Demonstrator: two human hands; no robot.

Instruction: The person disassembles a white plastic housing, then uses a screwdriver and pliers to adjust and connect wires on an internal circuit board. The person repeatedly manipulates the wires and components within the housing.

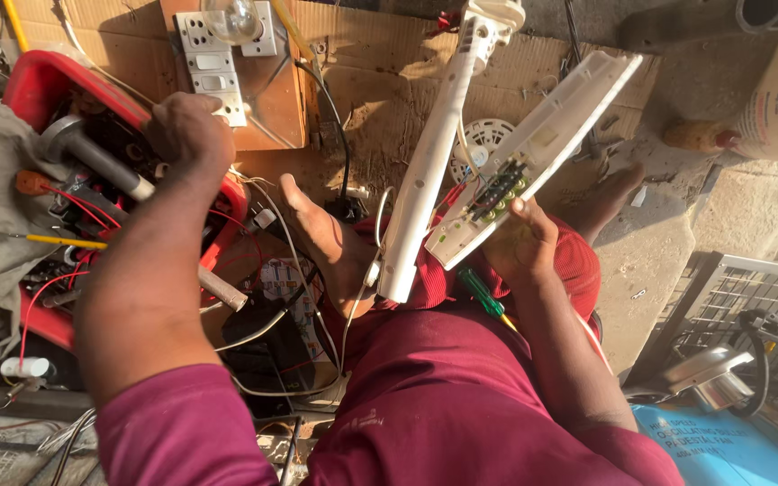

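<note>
My right hand (522, 241) grips the lower end of the white control panel (533, 157), fingers curled round its edge, thumb on the row of green buttons. Panel sits tilted over my right knee, upper end pointing away from me. Just left of the panel: long white plastic housing (434, 153), leaning the same way, lower end touching my bare foot (326, 238). Green-handled screwdriver (482, 293) lies on my lap right below the panel. Round white vent piece (482, 139) shows between housing and panel on the cardboard (380, 81).

My left hand (189, 130) is far left of the panel, down in the red tool tray (38, 85), fingers bent over the clutter; can't tell what it's pinching, if anything. Grey hammer (92, 153) lies next to it, red wires and a yellow-handled tool crowd the tray. White switch-and-socket board (213, 58) with a bulb sits above that hand. Loose white and black cables run between tray and panel, across my foot.
</note>
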